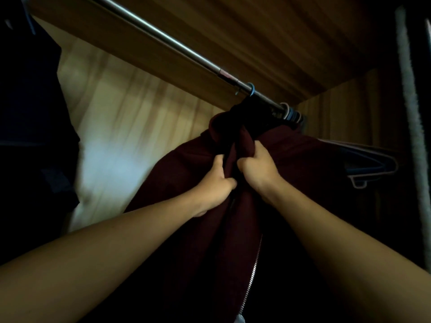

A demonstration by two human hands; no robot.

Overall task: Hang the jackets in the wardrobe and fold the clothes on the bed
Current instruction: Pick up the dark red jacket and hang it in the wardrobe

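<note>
Both arms reach in from near us, and the left hand point(215, 183) and right hand point(256, 169) each squeeze a bunch of the dark red jacket point(186, 173) just under its collar. It seems to hang from the blue hook point(251, 88) on the rail point(163, 37) (toward the far right), so this one looks nearly done, but the bed is out of sight. No words or labels can be read.

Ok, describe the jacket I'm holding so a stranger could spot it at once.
Follow the metal rail across the wardrobe's top toward its right end. Below a blue hook is the jacket, gripped by the left hand and right hand. It alone is maroon with a silver zip; the garment at far left is dark, and the hangers to its right are bare.
</note>
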